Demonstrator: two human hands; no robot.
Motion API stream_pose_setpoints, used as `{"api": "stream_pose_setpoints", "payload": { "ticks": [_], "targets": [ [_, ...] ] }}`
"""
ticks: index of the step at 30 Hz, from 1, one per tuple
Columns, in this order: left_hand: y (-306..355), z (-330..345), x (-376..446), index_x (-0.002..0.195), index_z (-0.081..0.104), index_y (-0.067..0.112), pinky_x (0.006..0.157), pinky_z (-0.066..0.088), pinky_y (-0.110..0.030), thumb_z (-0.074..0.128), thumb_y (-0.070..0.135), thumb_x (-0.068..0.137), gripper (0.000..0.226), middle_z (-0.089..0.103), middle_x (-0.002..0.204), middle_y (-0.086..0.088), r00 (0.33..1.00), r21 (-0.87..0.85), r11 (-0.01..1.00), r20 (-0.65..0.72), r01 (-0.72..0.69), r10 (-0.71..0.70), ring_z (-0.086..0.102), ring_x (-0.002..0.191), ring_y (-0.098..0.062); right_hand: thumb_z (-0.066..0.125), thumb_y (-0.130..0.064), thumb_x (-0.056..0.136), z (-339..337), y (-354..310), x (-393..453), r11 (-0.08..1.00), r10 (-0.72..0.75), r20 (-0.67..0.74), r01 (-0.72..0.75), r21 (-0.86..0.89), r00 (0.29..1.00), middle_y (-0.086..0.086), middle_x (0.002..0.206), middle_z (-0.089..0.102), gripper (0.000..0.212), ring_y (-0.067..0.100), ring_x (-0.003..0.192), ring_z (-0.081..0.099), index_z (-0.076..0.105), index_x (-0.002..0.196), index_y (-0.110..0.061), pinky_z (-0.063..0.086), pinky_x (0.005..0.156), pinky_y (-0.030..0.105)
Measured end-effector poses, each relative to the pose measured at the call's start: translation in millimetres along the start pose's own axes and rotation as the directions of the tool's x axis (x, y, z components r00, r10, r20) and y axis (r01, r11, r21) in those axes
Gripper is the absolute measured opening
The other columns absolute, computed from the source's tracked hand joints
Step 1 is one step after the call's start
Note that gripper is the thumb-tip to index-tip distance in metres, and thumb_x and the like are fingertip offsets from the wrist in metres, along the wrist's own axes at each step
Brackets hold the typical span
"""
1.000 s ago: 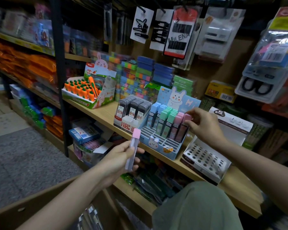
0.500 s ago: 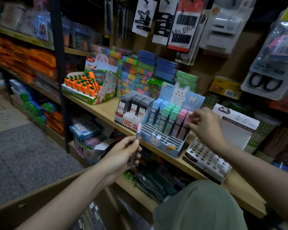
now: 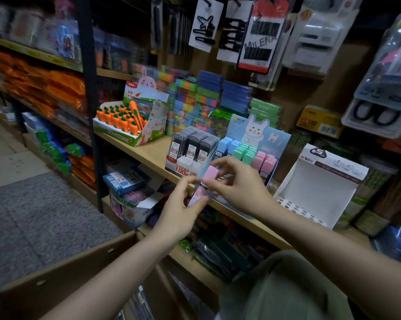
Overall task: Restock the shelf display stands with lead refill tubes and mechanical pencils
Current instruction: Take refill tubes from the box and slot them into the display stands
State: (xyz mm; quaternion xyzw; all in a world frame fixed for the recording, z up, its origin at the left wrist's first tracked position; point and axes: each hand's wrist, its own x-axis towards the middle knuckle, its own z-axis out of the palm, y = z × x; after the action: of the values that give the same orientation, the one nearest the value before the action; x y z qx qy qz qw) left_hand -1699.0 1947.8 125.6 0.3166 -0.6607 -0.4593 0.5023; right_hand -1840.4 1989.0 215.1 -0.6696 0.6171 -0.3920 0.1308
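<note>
A pink lead refill tube (image 3: 204,184) stands tilted between both hands, in front of the wooden shelf (image 3: 148,155). My left hand (image 3: 183,211) grips its lower part. My right hand (image 3: 238,188) pinches its upper part just under the pink cap. Behind them stands the blue rabbit display stand (image 3: 267,139) with rows of blue, green and pink tubes; my hands hide its front. To its left is a white stand of black lead refill tubes (image 3: 193,146). At the right sits a white display stand (image 3: 319,188) with a holed base, no items in it.
A carrot-eraser display box (image 3: 130,125) stands at the shelf's left. Colourful stacked boxes (image 3: 199,100) line the back. Hair clips and scissors packs (image 3: 377,112) hang above. A brown cardboard box (image 3: 63,280) lies open below my arms. My knee (image 3: 282,287) is at the bottom right.
My right hand left the pink tubes in the rabbit stand and came down to the tube in my left hand. My left hand lifted that tube up towards the shelf.
</note>
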Motion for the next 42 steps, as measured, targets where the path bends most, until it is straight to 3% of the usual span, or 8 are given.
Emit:
{"api": "stream_pose_setpoints", "payload": {
  "ticks": [4, 7, 11, 17, 22, 28, 36, 42],
  "targets": [
    [0, -2, 2, 0.11, 0.053, 0.044, 0.084, 0.052, -0.034, 0.067, 0.036, 0.087, 0.029, 0.064, 0.105, 0.008, 0.999, 0.066, 0.998, 0.028, -0.021, 0.019, 0.061, 0.1, -0.011, 0.08, -0.023, 0.079, -5, -7, 7, 1.0, 0.001, 0.025, -0.001, -0.012, 1.0, -0.004, 0.091, 0.071, 0.028, 0.011, 0.072, 0.071, 0.062, 0.101, -0.025, 0.059, 0.072, 0.032],
    [2, -1, 4, 0.116, 0.046, 0.038, 0.09, 0.046, -0.021, 0.061, 0.042, 0.09, 0.03, 0.047, 0.119, 0.008, 1.0, 0.208, 0.978, 0.021, -0.012, 0.008, 0.052, 0.106, -0.002, 0.08, -0.02, 0.077, -43, -1, 15, 1.0, -0.016, -0.043, 0.016, -0.01, 0.999, -0.006, 0.088, 0.071, 0.028, 0.002, 0.069, 0.071, 0.064, 0.098, -0.03, 0.057, 0.061, 0.018],
    [-1, 4, 5, 0.14, 0.034, 0.034, 0.11, 0.029, -0.033, 0.053, 0.038, 0.096, 0.048, 0.016, 0.143, 0.016, 0.974, 0.542, 0.817, 0.204, -0.196, 0.098, 0.016, 0.139, -0.009, 0.08, -0.023, 0.078, -94, 23, 16, 0.969, -0.082, -0.213, 0.028, -0.244, 0.973, -0.017, 0.084, 0.065, 0.034, -0.013, 0.067, 0.064, 0.069, 0.109, -0.031, 0.047, 0.06, 0.002],
    [-16, 7, 9, 0.15, 0.009, 0.046, 0.121, 0.013, -0.046, 0.05, 0.039, 0.098, 0.067, -0.019, 0.158, 0.016, 0.915, 0.678, 0.667, 0.403, -0.31, 0.016, -0.015, 0.148, -0.011, 0.078, -0.016, 0.081, -89, 60, 11, 0.923, -0.138, -0.23, 0.041, -0.384, 0.963, 0.001, 0.098, 0.071, 0.036, -0.012, 0.071, 0.058, 0.07, 0.116, -0.02, 0.043, 0.064, -0.003],
    [-24, 5, 12, 0.149, 0.009, 0.051, 0.121, 0.014, -0.045, 0.047, 0.04, 0.099, 0.064, -0.015, 0.16, 0.01, 0.917, 0.707, 0.638, 0.399, -0.304, -0.005, -0.01, 0.149, -0.014, 0.077, -0.017, 0.082, -76, 69, 17, 0.916, -0.179, -0.264, 0.063, -0.397, 0.948, -0.001, 0.099, 0.069, 0.037, 0.005, 0.076, 0.066, 0.066, 0.118, -0.018, 0.055, 0.076, 0.022],
    [-32, 5, 12, 0.152, 0.005, 0.045, 0.121, 0.008, -0.047, 0.039, 0.044, 0.101, 0.061, -0.011, 0.162, 0.004, 0.925, 0.782, 0.533, 0.381, -0.324, 0.002, -0.016, 0.148, -0.017, 0.079, -0.015, 0.079, -63, 80, 19, 0.913, -0.177, -0.239, 0.069, -0.402, 0.955, -0.003, 0.09, 0.066, 0.028, 0.003, 0.071, 0.062, 0.064, 0.103, -0.017, 0.043, 0.067, 0.006],
    [-33, 10, 15, 0.151, 0.01, 0.045, 0.12, 0.019, -0.045, 0.038, 0.045, 0.1, 0.058, 0.001, 0.158, 0.003, 0.937, 0.744, 0.587, 0.34, -0.319, 0.078, 0.008, 0.146, -0.022, 0.081, -0.015, 0.077, -50, 77, 20, 0.885, -0.195, -0.321, 0.025, -0.464, 0.927, 0.007, 0.096, 0.066, 0.023, 0.02, 0.078, 0.062, 0.067, 0.095, -0.012, 0.054, 0.078, 0.037],
    [-33, 11, 17, 0.151, 0.006, 0.046, 0.117, 0.026, -0.042, 0.044, 0.044, 0.099, 0.064, 0.0, 0.158, 0.002, 0.935, 0.75, 0.584, 0.351, -0.312, 0.049, 0.023, 0.14, -0.028, 0.08, -0.017, 0.078, -53, 72, 18, 0.845, -0.208, -0.281, 0.027, -0.534, 0.937, 0.007, 0.096, 0.063, 0.026, 0.02, 0.078, 0.062, 0.069, 0.1, -0.009, 0.055, 0.077, 0.038]
  ]
}}
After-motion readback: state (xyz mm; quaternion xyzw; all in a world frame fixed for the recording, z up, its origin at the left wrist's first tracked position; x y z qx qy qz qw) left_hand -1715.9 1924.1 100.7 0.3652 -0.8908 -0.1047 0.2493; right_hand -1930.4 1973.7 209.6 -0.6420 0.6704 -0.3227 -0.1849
